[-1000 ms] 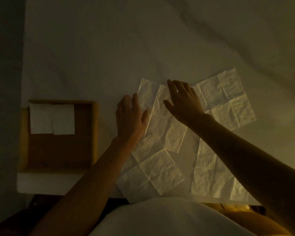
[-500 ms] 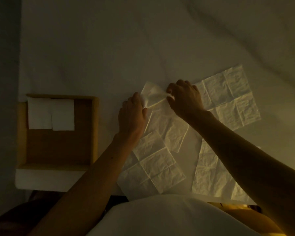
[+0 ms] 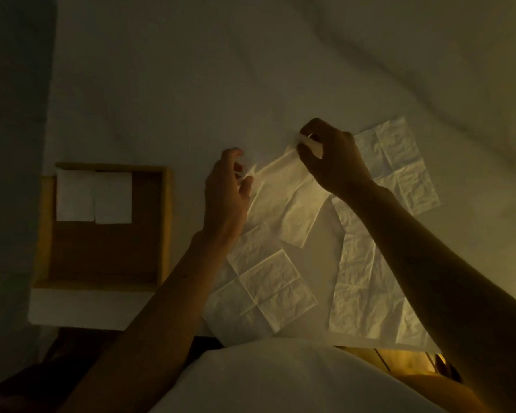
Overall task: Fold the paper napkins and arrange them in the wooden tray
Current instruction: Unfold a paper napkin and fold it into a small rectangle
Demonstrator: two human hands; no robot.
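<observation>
Tray point(image 3: 165, 228) at left holds two folded napkins point(image 3: 94, 196) side by side along its far edge. Just right of it, the left hand point(image 3: 224, 201) pinches one corner of an open napkin point(image 3: 286, 204), its far edge raised off the pale cloth point(image 3: 176, 84). The right hand point(image 3: 334, 165) pinches the far corner. Three more unfolded napkins point(image 3: 367, 287) lie flat, near and right.
</observation>
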